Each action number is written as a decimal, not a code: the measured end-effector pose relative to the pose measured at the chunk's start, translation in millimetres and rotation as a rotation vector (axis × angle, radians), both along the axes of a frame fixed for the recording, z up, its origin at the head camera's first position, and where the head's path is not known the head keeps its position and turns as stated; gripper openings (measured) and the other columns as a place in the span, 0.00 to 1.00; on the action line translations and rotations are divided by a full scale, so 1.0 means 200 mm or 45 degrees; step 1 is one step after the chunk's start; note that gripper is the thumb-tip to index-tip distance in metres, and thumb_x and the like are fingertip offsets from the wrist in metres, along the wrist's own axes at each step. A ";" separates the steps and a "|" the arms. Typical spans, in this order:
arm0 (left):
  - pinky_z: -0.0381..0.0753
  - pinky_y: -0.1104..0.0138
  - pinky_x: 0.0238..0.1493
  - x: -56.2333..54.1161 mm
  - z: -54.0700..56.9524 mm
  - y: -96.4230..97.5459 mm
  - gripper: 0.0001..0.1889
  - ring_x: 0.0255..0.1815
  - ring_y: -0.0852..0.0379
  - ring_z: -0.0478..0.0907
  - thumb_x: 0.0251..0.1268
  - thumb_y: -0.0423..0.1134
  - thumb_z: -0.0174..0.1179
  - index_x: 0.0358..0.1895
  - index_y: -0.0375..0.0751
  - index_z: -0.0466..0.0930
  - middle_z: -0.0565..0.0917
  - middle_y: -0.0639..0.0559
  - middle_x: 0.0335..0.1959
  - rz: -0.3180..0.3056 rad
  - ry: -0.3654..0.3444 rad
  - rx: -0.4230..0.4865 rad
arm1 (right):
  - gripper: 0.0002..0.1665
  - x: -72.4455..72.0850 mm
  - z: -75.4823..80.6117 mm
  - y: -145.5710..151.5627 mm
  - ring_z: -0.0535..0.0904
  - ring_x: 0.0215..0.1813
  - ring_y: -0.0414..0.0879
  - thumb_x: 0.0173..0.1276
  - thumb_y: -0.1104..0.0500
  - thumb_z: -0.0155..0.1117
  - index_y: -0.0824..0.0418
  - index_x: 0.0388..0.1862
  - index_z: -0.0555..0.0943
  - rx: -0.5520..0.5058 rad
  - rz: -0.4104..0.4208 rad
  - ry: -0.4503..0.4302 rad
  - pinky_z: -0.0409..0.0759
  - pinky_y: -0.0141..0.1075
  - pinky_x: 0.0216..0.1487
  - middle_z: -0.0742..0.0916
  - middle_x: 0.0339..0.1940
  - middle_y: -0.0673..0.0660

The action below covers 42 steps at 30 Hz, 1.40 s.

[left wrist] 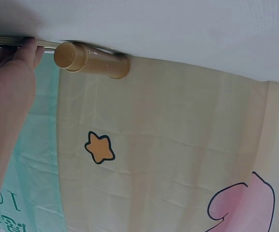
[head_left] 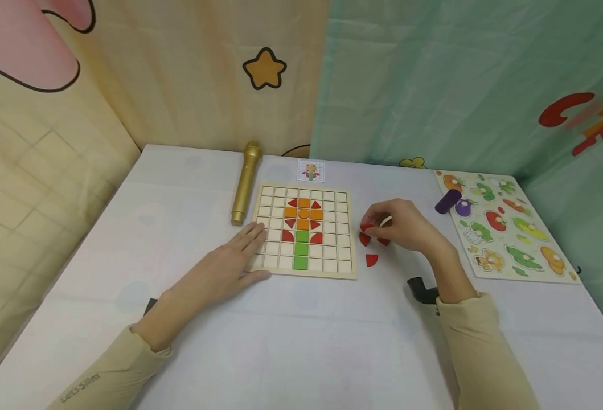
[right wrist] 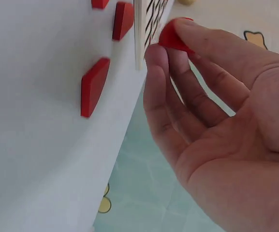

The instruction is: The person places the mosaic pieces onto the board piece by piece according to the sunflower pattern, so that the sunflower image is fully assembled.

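A wooden grid board (head_left: 339, 249) lies mid-table, bearing orange, red and green pieces in a flower-like pattern. My left hand (head_left: 229, 256) rests flat at its left edge with fingers extended over the rim. Just right of the board, my right hand (head_left: 401, 225) pinches a red quarter-circle piece (right wrist: 173, 36) between thumb and fingers, above the table. Loose red pieces lie below and beside that hand, among them a red quarter-circle (head_left: 371, 260) nearest me and a red piece (right wrist: 95, 87) in the right wrist view.
A gold microphone (head_left: 245, 182) lies left of the board. Behind the board is a small pattern card (head_left: 310, 171). To the right lie a vegetable puzzle board (head_left: 526, 233) and a purple cylinder (head_left: 447, 201) over its edge. Curtains (head_left: 204, 74) stand behind the table.
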<state>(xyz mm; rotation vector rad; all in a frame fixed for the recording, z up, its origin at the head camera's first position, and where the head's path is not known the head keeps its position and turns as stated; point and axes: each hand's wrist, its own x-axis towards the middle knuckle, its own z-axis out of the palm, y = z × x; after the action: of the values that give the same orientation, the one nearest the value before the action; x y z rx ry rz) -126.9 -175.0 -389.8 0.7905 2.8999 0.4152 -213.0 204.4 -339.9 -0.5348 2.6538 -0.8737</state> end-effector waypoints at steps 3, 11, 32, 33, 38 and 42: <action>0.63 0.47 0.82 0.00 0.00 0.00 0.47 0.88 0.40 0.49 0.75 0.60 0.63 0.83 0.32 0.56 0.55 0.39 0.86 -0.003 0.005 0.004 | 0.06 0.01 0.00 -0.05 0.86 0.43 0.52 0.73 0.62 0.72 0.57 0.46 0.88 -0.030 0.011 0.007 0.87 0.39 0.43 0.89 0.42 0.56; 0.62 0.47 0.82 0.00 0.00 0.00 0.47 0.88 0.41 0.48 0.75 0.61 0.62 0.83 0.32 0.56 0.54 0.39 0.86 0.002 -0.001 -0.010 | 0.08 0.07 -0.03 -0.22 0.83 0.44 0.48 0.70 0.60 0.76 0.54 0.47 0.89 -0.086 0.089 0.021 0.84 0.41 0.50 0.88 0.39 0.51; 0.63 0.47 0.82 -0.01 0.00 0.00 0.48 0.88 0.41 0.48 0.74 0.61 0.62 0.83 0.33 0.56 0.54 0.40 0.87 0.004 0.007 -0.005 | 0.11 0.12 -0.11 -0.39 0.83 0.41 0.43 0.67 0.64 0.77 0.56 0.47 0.90 -0.124 0.198 0.094 0.86 0.38 0.47 0.89 0.36 0.47; 0.63 0.47 0.82 0.00 0.00 0.00 0.48 0.88 0.41 0.48 0.74 0.61 0.63 0.83 0.33 0.56 0.54 0.40 0.87 0.005 0.006 -0.003 | 0.11 0.12 -0.11 -0.39 0.83 0.41 0.43 0.66 0.64 0.78 0.56 0.47 0.90 -0.113 0.199 0.109 0.86 0.37 0.46 0.89 0.36 0.47; 0.63 0.47 0.82 0.00 0.01 0.00 0.48 0.88 0.42 0.48 0.74 0.61 0.63 0.83 0.33 0.56 0.55 0.40 0.86 0.010 0.002 0.007 | 0.12 0.13 -0.11 -0.41 0.81 0.40 0.43 0.65 0.64 0.79 0.56 0.47 0.90 -0.066 0.217 0.175 0.85 0.36 0.43 0.88 0.36 0.48; 0.63 0.47 0.82 0.00 0.00 0.00 0.47 0.88 0.42 0.49 0.74 0.61 0.63 0.83 0.33 0.56 0.55 0.39 0.86 0.006 0.009 0.016 | 0.13 0.14 -0.10 -0.42 0.81 0.40 0.44 0.66 0.65 0.78 0.57 0.48 0.90 -0.030 0.227 0.197 0.85 0.35 0.43 0.89 0.37 0.49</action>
<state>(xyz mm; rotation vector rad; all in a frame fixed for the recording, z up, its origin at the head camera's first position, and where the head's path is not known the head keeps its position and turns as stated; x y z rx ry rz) -126.1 -175.3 -389.2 0.7891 2.9092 0.4328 -185.3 119.9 -360.1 -0.8631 2.6819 -0.8416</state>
